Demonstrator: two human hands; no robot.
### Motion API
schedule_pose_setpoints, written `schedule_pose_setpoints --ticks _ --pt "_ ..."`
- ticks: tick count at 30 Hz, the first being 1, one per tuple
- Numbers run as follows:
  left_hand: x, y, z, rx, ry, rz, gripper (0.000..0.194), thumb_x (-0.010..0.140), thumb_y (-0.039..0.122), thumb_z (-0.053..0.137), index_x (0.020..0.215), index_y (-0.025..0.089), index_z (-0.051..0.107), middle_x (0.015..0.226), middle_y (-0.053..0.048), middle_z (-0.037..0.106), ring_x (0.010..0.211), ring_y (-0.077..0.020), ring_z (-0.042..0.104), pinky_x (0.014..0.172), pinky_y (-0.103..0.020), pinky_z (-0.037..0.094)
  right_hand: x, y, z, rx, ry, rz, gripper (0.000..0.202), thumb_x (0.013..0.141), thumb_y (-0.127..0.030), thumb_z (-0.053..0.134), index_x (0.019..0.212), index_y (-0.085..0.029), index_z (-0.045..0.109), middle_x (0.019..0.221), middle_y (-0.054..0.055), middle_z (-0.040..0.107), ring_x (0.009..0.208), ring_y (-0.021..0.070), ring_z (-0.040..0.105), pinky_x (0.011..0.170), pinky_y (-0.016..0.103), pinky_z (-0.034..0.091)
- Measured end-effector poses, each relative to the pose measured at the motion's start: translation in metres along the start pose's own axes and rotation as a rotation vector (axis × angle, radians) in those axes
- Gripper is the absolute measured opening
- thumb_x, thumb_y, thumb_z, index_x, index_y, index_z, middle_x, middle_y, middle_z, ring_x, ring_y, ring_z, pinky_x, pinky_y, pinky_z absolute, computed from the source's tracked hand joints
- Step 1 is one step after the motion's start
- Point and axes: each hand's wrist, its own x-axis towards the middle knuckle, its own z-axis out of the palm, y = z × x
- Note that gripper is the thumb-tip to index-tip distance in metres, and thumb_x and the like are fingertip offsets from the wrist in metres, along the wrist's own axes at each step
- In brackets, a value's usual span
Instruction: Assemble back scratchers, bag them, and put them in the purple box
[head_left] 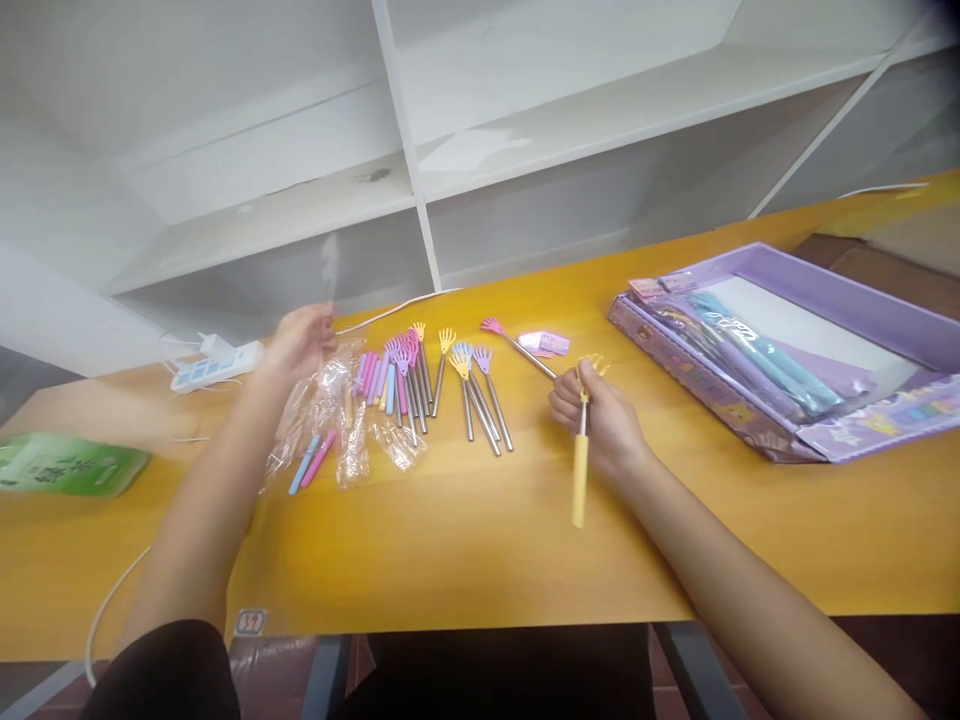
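My right hand is closed around a back scratcher with a yellow claw and a yellow handle that points down. My left hand is raised over clear plastic bags, its fingers pinched at the base of a blurred, see-through strip. Between my hands lie several scratcher heads on metal rods in yellow, purple, pink and blue. Beside them are several coloured handles; a blue one and a pink one lie nearer me. A pink-headed scratcher lies by my right hand.
At the right stands a purple display box holding bagged scratchers. Small printed cards lie at the middle back. Further left are a white power strip and a green packet. White shelving rises behind the yellow table.
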Motion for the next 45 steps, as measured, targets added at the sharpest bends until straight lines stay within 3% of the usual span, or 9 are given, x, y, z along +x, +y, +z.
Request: schedule_pose_setpoints --ticks 5,12,16,21,26,30,36,39,45 --pt "-0.105 0.020 0.047 -0.607 -0.257 -0.146 0.023 0.077 0.020 0.084 0.091 0.017 0.067 0.066 0.005 0.043 0.053 -0.0059 0.039 0.047 -0.019 0.035 -0.016 0.000 0.012 0.017 -0.115 0.067 0.061 0.089 -0.061 0.079 0.067 -0.022 0.038 0.064 -0.008 0.026 0.049 0.0059 0.013 0.037 0.020 0.007" --pt "-0.184 0.002 0.131 -0.648 -0.070 0.067 0.042 0.073 0.038 0.093 0.098 0.023 0.063 0.085 0.003 0.061 0.065 -0.0080 0.056 0.058 -0.021 0.048 -0.042 0.025 0.036 -0.198 -0.399 0.328 0.055 0.075 -0.060 0.091 0.100 -0.019 0.063 0.066 -0.011 0.034 0.047 0.0016 0.014 0.039 0.017 0.005" --pt "-0.195 -0.012 0.150 -0.700 0.011 0.069 0.044 0.076 0.045 0.090 0.096 0.025 0.057 0.086 0.004 0.059 0.068 -0.0095 0.057 0.062 -0.022 0.047 -0.048 0.041 0.046 -0.302 -0.461 0.396 0.056 0.071 -0.051 0.095 0.105 -0.019 0.064 0.063 -0.012 0.040 0.046 0.0022 0.021 0.039 0.017 0.010" --pt "-0.191 -0.031 0.156 -0.730 0.014 0.131 0.042 0.081 0.052 0.087 0.091 0.025 0.056 0.081 0.003 0.055 0.070 -0.0104 0.056 0.068 -0.024 0.049 -0.045 0.049 0.045 -0.391 -0.500 0.429 0.046 0.074 -0.050 0.092 0.084 -0.019 0.060 0.053 -0.013 0.035 0.045 0.0026 0.021 0.040 0.017 0.010" --pt "-0.196 -0.049 0.152 -0.679 -0.436 0.039 0.054 0.076 0.050 0.092 0.116 0.021 0.071 0.101 -0.005 0.069 0.079 -0.0132 0.063 0.073 -0.027 0.051 -0.041 0.038 0.039 -0.385 -0.425 0.349 0.047 0.075 -0.052 0.091 0.082 -0.020 0.058 0.053 -0.014 0.030 0.044 0.0025 0.017 0.040 0.018 0.010" --pt "-0.202 -0.057 0.152 -0.600 -0.704 0.048 0.087 0.076 0.036 0.094 0.153 0.027 0.054 0.121 -0.009 0.070 0.080 -0.0138 0.067 0.077 -0.030 0.055 -0.040 0.030 0.034 -0.401 -0.404 0.300 0.047 0.077 -0.053 0.091 0.079 -0.020 0.057 0.053 -0.014 0.028 0.045 0.0019 0.015 0.040 0.018 0.009" --pt "-0.208 -0.069 0.168 -0.576 -0.657 0.107 0.097 0.074 0.030 0.094 0.158 0.030 0.045 0.131 -0.012 0.069 0.104 -0.0236 0.074 0.093 -0.038 0.060 -0.035 0.034 0.031 -0.392 -0.367 0.296 0.050 0.075 -0.055 0.092 0.081 -0.019 0.057 0.053 -0.014 0.027 0.045 0.0015 0.014 0.040 0.019 0.008" --pt "-0.215 -0.071 0.176 -0.521 -0.586 0.144 0.082 0.080 0.028 0.088 0.152 0.028 0.049 0.126 -0.012 0.070 0.108 -0.0234 0.072 0.097 -0.039 0.059 -0.032 0.034 0.031 -0.377 -0.335 0.292 0.052 0.073 -0.054 0.093 0.081 -0.019 0.055 0.054 -0.015 0.027 0.046 0.0015 0.013 0.041 0.018 0.008" --pt "-0.222 -0.065 0.174 -0.398 -0.364 0.329 0.070 0.092 0.026 0.074 0.153 0.032 0.040 0.113 -0.005 0.063 0.091 -0.0148 0.066 0.086 -0.031 0.056 -0.038 0.018 0.032 -0.404 -0.313 0.328 0.055 0.071 -0.049 0.095 0.078 -0.021 0.049 0.058 -0.014 0.027 0.049 0.0016 0.013 0.040 0.017 0.007"
